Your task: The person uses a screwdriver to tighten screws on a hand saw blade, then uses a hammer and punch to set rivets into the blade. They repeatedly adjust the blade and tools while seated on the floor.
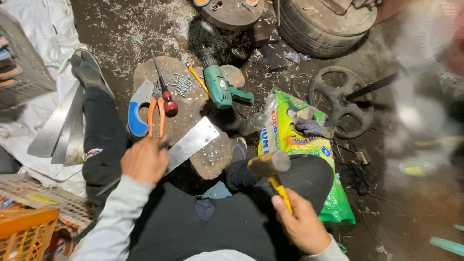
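Observation:
My left hand (144, 160) grips the near end of a flat metal strip (192, 143) that lies slantwise on a wooden stump (212, 159). My right hand (302, 226) holds a hammer (269, 166) by its yellow handle, the heavy head raised above my right knee, to the right of the strip. On the flat top of the stump (145, 70) lie orange-handled pliers (155, 116), a red-handled screwdriver (166, 96), a blue-handled tool (137, 108), a heap of small screws (182, 85) and a green power drill (220, 87).
Metal strips (60, 130) lie on white sheeting at the left, beside an orange crate (24, 232). A green and yellow sack (299, 140) sits at the right, by a black wheel-shaped part (340, 101). A tyre (321, 21) stands at the top. Shavings cover the dirt floor.

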